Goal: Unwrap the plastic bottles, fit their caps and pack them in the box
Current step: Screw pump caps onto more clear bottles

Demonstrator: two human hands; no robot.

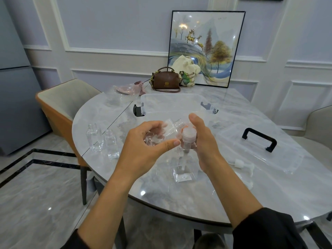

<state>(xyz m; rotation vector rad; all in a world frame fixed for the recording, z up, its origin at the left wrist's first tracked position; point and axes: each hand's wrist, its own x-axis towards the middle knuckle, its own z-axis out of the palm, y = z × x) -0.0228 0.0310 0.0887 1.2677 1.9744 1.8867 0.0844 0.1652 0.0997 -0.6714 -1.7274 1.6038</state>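
Two hands meet over a marble tabletop [179, 200]: the left hand [143, 141] curls round a wrapped bottle [156, 136], and the right hand [201, 139] grips a white pump cap [187, 134].
The cap's dip tube runs down into a square clear bottle [183, 174] standing on the tabletop below the hands; the open box [172, 103] sits just beyond. The bottles look light, thin-walled and slick, likely to tip or dent, so they are best steadied low on the flat sides while the cap is turned by its collar. No label shows on them. The gold emblem on the brown handbag [166, 79] is too small to read.
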